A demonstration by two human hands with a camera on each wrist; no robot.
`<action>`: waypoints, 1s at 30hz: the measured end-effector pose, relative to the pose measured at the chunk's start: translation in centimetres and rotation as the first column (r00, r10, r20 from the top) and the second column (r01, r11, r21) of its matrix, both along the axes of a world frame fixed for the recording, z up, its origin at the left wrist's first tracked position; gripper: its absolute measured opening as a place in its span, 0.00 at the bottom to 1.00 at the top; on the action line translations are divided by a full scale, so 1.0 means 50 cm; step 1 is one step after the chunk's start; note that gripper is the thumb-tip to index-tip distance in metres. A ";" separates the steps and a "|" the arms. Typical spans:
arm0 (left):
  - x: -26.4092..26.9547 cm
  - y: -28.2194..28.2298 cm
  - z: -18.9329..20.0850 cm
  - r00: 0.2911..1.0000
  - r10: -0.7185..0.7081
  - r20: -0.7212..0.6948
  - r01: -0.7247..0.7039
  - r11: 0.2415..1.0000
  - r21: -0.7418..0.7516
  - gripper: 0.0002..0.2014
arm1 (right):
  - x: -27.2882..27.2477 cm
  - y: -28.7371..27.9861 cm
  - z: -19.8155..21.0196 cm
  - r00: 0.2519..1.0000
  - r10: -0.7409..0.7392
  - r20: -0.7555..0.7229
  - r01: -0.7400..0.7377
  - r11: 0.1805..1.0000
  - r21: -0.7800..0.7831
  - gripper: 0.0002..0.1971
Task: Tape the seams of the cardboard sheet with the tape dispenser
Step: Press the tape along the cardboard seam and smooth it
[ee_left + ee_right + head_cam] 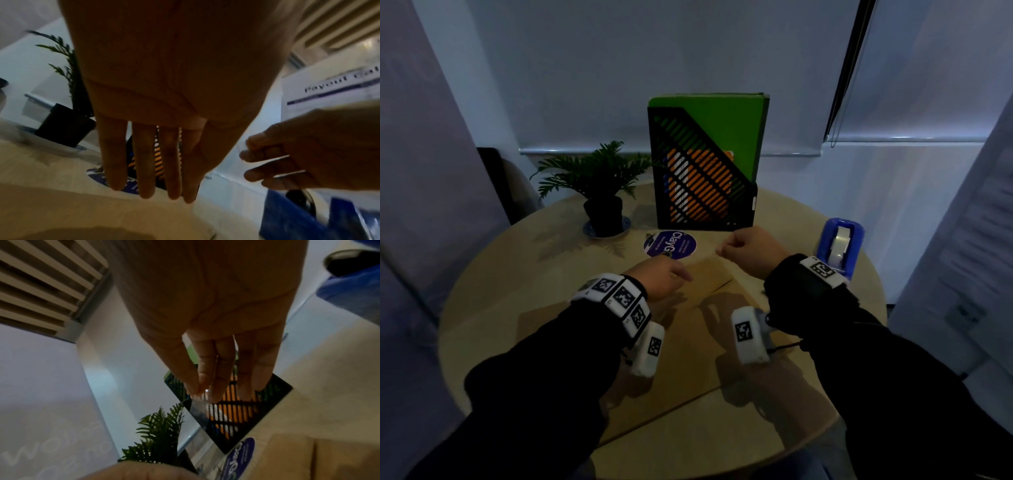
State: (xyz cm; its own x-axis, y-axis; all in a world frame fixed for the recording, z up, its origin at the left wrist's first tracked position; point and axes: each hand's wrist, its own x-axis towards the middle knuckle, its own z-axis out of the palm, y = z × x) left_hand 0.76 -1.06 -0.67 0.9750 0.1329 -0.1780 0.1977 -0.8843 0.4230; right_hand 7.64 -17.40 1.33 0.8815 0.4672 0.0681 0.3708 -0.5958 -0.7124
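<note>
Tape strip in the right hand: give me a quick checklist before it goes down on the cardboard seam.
1. Right hand pinches a clear tape strip: ok.
2. Strip free of the blue tape dispenser: cannot tell.
3. Left hand open, fingers straight, holding nothing: ok.
4. Cardboard sheet flat on the table: ok.
5. Seam exposed between the hands: ok.
6. Strip lined up over the seam: cannot tell.

The tape dispenser (840, 245) is blue. The cardboard sheet (688, 342) is brown. The file holder (698, 192) is black with slanted stripes. The folder (726, 126) is green.
</note>
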 end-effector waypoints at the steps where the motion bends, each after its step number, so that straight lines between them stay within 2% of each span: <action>1: 0.006 -0.004 -0.001 0.999 -0.026 -0.046 0.028 0.999 0.031 0.17 | 0.006 -0.002 -0.005 0.998 -0.019 -0.054 0.020 1.000 0.006 0.17; 6: 0.042 -0.014 -0.026 0.967 -0.158 -0.200 0.198 0.960 0.196 0.20 | 0.039 -0.006 -0.040 0.959 -0.142 -0.246 0.151 0.988 0.017 0.13; 9: 0.048 -0.012 -0.039 0.932 -0.226 -0.283 0.302 0.917 0.262 0.21 | 0.051 -0.007 -0.056 0.932 -0.167 -0.321 0.177 0.984 0.004 0.12; 15: 0.042 0.010 -0.049 0.910 -0.265 -0.318 0.350 0.902 0.252 0.21 | 0.055 0.008 -0.073 0.916 -0.182 -0.357 0.154 0.982 -0.106 0.08; 21: 0.042 0.022 -0.048 0.899 -0.278 -0.339 0.375 0.888 0.267 0.21 | 0.053 0.030 -0.089 0.913 -0.197 -0.356 0.101 0.957 -0.271 0.16; 30: 0.038 0.033 -0.057 0.922 -0.261 -0.287 0.333 0.912 0.239 0.20 | 0.049 0.037 -0.101 0.912 -0.195 -0.361 0.065 0.937 -0.342 0.19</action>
